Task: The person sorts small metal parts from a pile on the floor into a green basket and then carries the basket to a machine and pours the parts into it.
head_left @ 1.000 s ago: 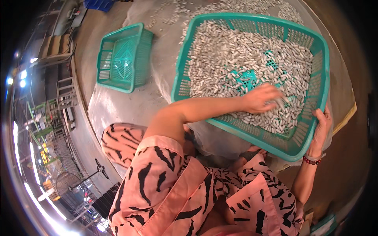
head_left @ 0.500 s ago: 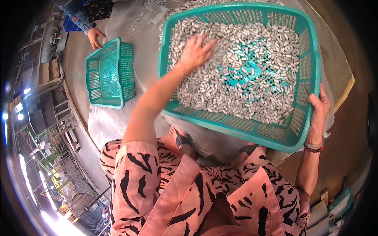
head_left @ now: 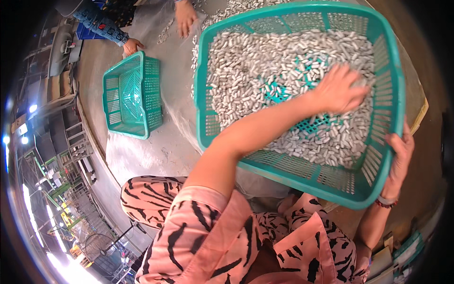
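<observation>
A large green plastic basket (head_left: pixel 395 85) takes up the upper right of the view, tilted so its near right corner hangs low. Small silvery-grey metal pieces (head_left: pixel 246 71), short and cylinder-like, lie spread over its slotted floor. My left hand (head_left: pixel 340 90) reaches across into the basket's right half, fingers spread on the pieces and a little blurred. Under it, patches of green floor show through. My right hand (head_left: pixel 399 158) grips the basket's right rim, with the thumb on top and the fingers partly hidden outside.
A smaller green basket (head_left: pixel 146 94) stands on the plastic-covered surface (head_left: pixel 151 156) to the left. A co-worker's hand (head_left: pixel 132 46) is at its far rim, another hand (head_left: pixel 186 19) beside loose pieces at the back. A fan (head_left: pixel 99 246) stands lower left.
My left hand has swept from the basket's left side to its right. The large basket has shifted right and tilted, with my right hand still on it. A second co-worker's hand has come into view.
</observation>
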Tool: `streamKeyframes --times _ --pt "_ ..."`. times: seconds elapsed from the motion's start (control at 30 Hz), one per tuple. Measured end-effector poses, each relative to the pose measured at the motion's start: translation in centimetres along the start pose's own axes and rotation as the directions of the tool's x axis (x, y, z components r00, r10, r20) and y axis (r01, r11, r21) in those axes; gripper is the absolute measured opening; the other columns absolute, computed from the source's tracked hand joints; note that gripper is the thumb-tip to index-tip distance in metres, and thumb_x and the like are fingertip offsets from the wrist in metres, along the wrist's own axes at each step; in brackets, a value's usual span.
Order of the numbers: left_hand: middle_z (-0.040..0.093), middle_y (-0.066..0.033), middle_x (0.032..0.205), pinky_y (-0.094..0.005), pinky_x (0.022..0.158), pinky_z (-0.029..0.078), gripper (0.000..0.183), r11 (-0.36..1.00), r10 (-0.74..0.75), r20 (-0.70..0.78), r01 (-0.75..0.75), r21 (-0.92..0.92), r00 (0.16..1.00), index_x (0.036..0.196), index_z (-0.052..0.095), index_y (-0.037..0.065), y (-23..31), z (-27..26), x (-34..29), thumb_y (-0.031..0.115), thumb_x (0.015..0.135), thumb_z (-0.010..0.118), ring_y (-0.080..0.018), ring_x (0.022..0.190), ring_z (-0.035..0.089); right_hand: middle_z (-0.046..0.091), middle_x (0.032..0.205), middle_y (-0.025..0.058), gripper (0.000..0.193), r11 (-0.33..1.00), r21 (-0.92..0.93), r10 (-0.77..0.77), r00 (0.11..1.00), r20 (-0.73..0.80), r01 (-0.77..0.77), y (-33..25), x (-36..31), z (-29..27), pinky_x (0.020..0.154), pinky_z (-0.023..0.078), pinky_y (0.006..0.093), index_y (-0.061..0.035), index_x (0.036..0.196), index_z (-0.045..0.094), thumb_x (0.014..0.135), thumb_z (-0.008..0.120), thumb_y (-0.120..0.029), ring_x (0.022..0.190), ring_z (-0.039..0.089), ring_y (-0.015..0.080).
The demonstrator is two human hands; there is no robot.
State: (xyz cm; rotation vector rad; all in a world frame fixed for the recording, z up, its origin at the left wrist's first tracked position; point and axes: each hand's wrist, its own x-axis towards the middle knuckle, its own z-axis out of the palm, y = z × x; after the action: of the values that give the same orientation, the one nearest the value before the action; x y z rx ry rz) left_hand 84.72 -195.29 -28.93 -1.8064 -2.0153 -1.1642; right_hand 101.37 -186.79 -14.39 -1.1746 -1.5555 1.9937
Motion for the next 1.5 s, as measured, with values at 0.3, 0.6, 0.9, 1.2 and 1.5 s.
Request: streamKeyframes --times 0.3,0.6,0.9,1.2,1.5 --pt "0.048 -0.0033 0.123 -0.0464 0.095 0.032 0.042 0.911 -0.035 0.121 -0.018 0.412 0.992 0.122 0.051 0.029 -12.8 -9.3 -5.4 0.04 0.082 0.056 -0.0272 0.112 0.044 0.056 0.109 0.009 0.049 0.995 0.002 -0.096 0.994 -0.058 0.096 1.9 -0.3 -2.6 0.086 0.042 0.0247 0.0098 0.121 0.048 0.073 0.051 -0.002 0.094 0.054 0.0139" --pt "0.043 -0.0195 0.123 -0.0536 0.092 0.03 0.056 0.525 -0.814 0.162 0.585 0.619 0.558 0.136 0.035 0.022 -2.3 -11.0 -11.8 0.037 0.085 0.053 -0.0347 0.113 0.04 0.048 0.113 0.008 0.05 0.907 -0.153 -0.369 0.916 0.159 0.392 1.5 0.0 -1.7 0.094 0.031 0.0256 0.0078 0.111 0.053 0.068 0.058 -0.018 0.105 0.045 0.0182" --pt "0.046 -0.0153 0.114 -0.0553 0.088 0.033 0.045 0.993 -0.115 0.477 0.103 0.051 0.871 0.129 0.048 0.029 6.7 -0.5 -4.5 0.04 0.085 0.051 -0.0361 0.112 0.04 0.052 0.114 0.0101 0.067 0.989 0.141 0.036 0.999 0.035 -0.041 3.8 -0.8 -2.4 0.09 0.038 0.0284 0.0036 0.13 0.041 0.069 0.055 -0.019 0.1 0.05 0.0194" --pt "0.052 -0.0011 0.114 -0.043 0.083 0.041 0.043 0.881 0.016 0.309 -0.16 0.446 0.951 0.123 0.051 0.037 -10.6 -7.7 -5.1 0.038 0.08 0.056 -0.0233 0.109 0.048 0.05 0.118 0.0093 0.063 0.99 0.138 -0.031 0.985 0.17 0.007 1.6 -0.5 -1.9 0.095 0.036 0.0282 0.0056 0.128 0.042 0.069 0.054 -0.012 0.106 0.049 0.0184" --pt "0.06 -0.0236 0.102 -0.0466 0.08 0.049 0.049 0.536 -0.844 0.26 0.748 0.392 0.469 0.127 0.046 0.018 0.6 -11.2 -11.9 0.034 0.083 0.059 -0.0387 0.091 0.06 0.057 0.098 0.004 0.054 0.99 0.14 -0.03 0.991 0.131 0.011 1.6 0.5 -1.3 0.074 0.042 0.0216 0.0051 0.122 0.049 0.072 0.053 -0.013 0.081 0.052 0.0103"
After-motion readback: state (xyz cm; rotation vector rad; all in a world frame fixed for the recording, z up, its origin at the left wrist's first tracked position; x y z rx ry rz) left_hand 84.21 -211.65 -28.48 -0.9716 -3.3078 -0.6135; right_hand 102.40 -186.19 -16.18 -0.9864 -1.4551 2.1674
